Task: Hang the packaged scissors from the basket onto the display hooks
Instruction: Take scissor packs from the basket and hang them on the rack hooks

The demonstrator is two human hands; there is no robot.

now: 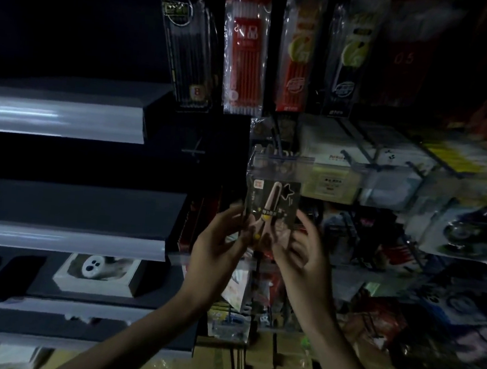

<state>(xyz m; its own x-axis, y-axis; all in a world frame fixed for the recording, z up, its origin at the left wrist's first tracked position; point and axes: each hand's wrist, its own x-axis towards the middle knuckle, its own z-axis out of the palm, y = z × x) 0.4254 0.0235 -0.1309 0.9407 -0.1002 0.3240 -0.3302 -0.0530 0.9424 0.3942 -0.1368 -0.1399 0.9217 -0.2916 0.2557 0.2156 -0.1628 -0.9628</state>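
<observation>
A packaged pair of scissors (273,200), pink blades on a dark card in clear plastic, stands upright in front of the display. Its top edge sits at a display hook (279,149) with a clear price strip (282,161) across it. My left hand (219,247) pinches the packet's lower left edge. Fingers of my right hand (298,254) are curled at the lower right edge, touching the packet from that side. The basket is out of view. The scene is dark and somewhat blurred.
Hanging pen and refill packs (245,52) fill the row above. Boxed and blister-packed goods (331,174) crowd the hooks to the right. Grey shelves (65,115) run along the left, one holding a white box (96,274). Cardboard cartons (250,364) lie below.
</observation>
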